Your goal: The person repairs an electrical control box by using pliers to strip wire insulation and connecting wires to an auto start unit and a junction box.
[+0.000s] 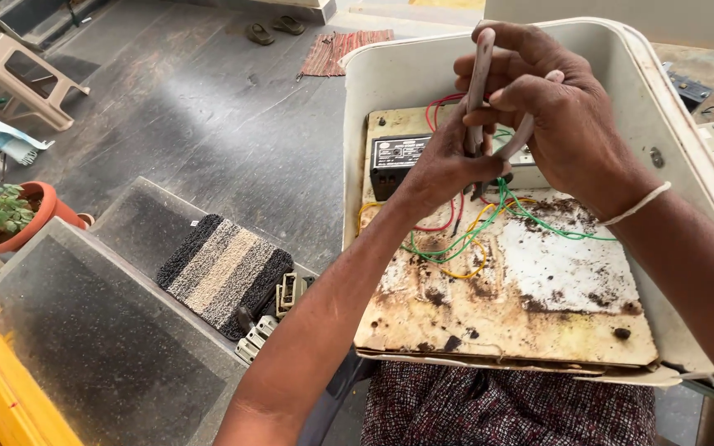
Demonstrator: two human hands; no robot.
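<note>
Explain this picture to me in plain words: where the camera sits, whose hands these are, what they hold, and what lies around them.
The single picture comes from a camera worn on a person's head, looking down at their own two bare hands. No machine is involved. On the person's lap rests an open white casing; inside is a stained, rusty board with a small black box and loose red, yellow and green wires. The left hand and the right hand together grip a slim tool with two pale handles, its tip down among the wires. On the grey floor to the left lie a striped mat, a potted plant and a plastic stool.
</note>
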